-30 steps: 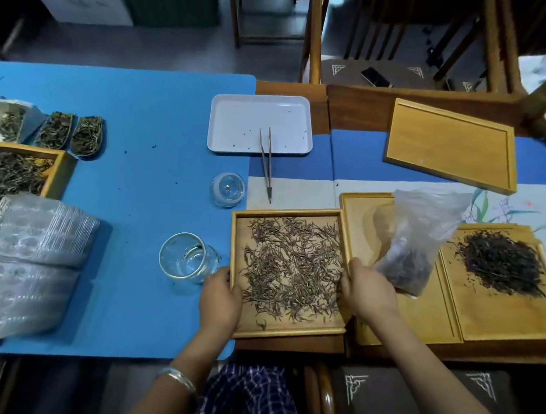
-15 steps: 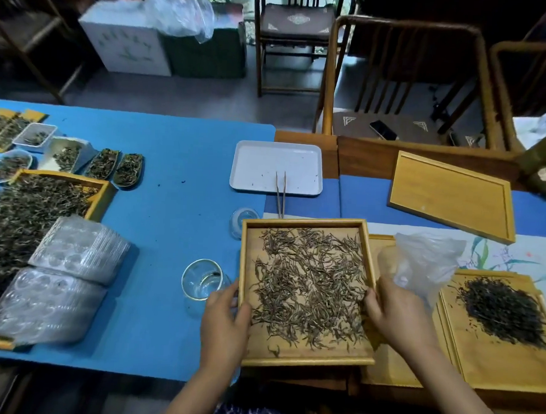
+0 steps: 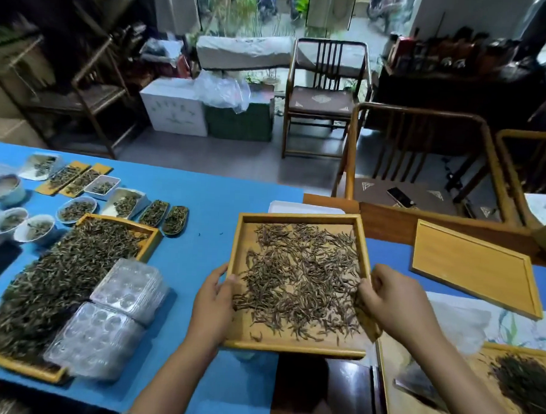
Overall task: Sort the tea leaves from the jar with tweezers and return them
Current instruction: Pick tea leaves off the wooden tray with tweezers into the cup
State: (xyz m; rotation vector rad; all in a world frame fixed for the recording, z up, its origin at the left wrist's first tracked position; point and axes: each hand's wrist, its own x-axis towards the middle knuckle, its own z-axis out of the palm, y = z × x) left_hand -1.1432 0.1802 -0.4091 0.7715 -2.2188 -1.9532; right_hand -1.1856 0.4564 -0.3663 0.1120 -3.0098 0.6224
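Observation:
A square wooden tray (image 3: 293, 345) spread with thin brown tea leaves (image 3: 299, 278) is lifted off the table in front of me. My left hand (image 3: 212, 305) grips its left rim, thumb inside on the tray floor. My right hand (image 3: 393, 305) grips the right rim, fingers curled over the edge. The raised tray hides the glass jar, its lid and the tweezers. Only a far strip of the white plastic tray (image 3: 306, 207) shows behind it.
On the blue mat (image 3: 194, 244), a large wooden tray of tea (image 3: 62, 278) lies at left under clear blister packs (image 3: 107, 321), with several small dishes of tea (image 3: 75, 209) behind. At right: an empty wooden tray (image 3: 474, 268), a tray with dark tea (image 3: 528, 384). Chairs stand beyond the table.
Both hands have lifted the tea tray up and forward off the table, and my head has tilted up. The tray now covers the jar, lid and tweezers.

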